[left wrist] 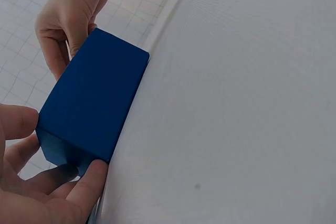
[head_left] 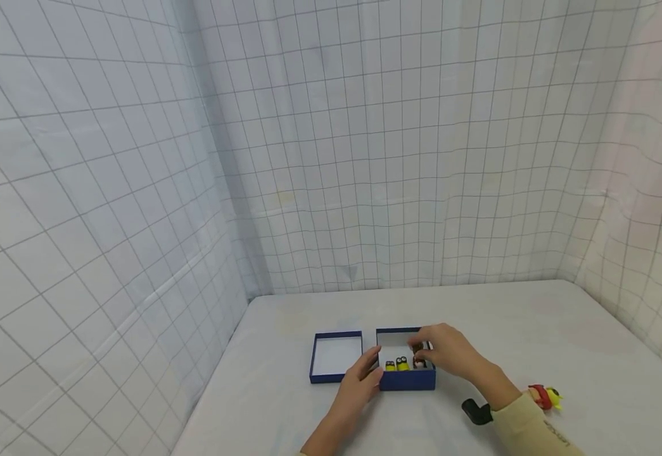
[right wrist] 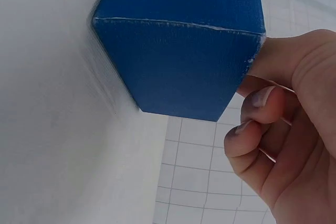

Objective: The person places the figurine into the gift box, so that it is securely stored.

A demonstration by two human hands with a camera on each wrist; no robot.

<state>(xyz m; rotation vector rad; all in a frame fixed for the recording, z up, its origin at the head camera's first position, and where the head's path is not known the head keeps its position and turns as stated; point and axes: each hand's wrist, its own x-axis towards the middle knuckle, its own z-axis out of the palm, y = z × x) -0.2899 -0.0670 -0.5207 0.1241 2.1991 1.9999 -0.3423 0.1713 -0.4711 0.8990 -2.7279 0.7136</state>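
Observation:
An open blue box with a pale inside stands on the table. My left hand rests against its left end; in the left wrist view its fingertips touch the box corners. My right hand reaches over the right wall and pinches a small dark-brown figure, mostly covered by the fingers. Along the front inside are two yellow figures, one smaller and one larger, and a brown-and-white figure. In the right wrist view, the box wall hides the right thumb and fingertip ends.
Left of the box lies a shallow blue-rimmed lid, its white inside facing up. Near my right forearm are a black curved object and a red-and-yellow toy figure. White gridded sheets enclose the table's back and sides.

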